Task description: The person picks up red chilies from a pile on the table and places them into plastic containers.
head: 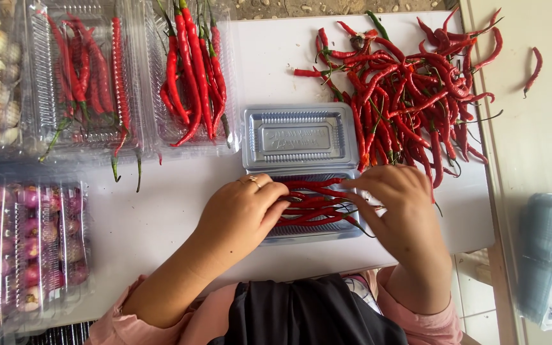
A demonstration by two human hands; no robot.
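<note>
While both hands pressed down from either side, the long red chillies (311, 204) lay between them in the clear hinged plastic box (301, 150). Left hand (241, 214) rested half-curled on them; right hand (394, 204) pinched their ends, near the loose chilli heap (410, 96).

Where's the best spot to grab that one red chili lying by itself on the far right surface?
Pinch the lone chili around its thicker upper body, coming straight down from above. It lies flat and slightly curved, apart from the pile, with bare surface on both sides for fingertips. The thin stem at its lower end would probably slip or snap.
</note>
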